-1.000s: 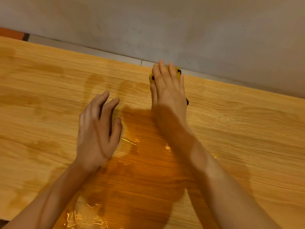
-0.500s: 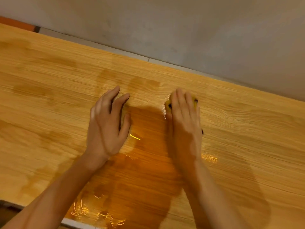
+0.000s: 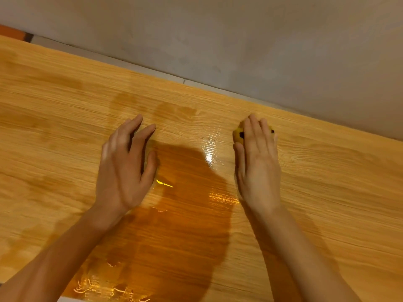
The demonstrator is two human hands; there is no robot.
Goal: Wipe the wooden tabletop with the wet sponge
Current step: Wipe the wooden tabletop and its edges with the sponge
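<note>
Where pressed flat, sponge under right hand

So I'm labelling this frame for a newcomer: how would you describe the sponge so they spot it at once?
Start at the wooden tabletop and follow its far edge along the grey wall. The right hand lies flat there, and the sponge peeks out under its fingers. It is the only bright yellow thing, with small dark marks.

no readable text, labels, brands or numbers on any surface in view
</note>
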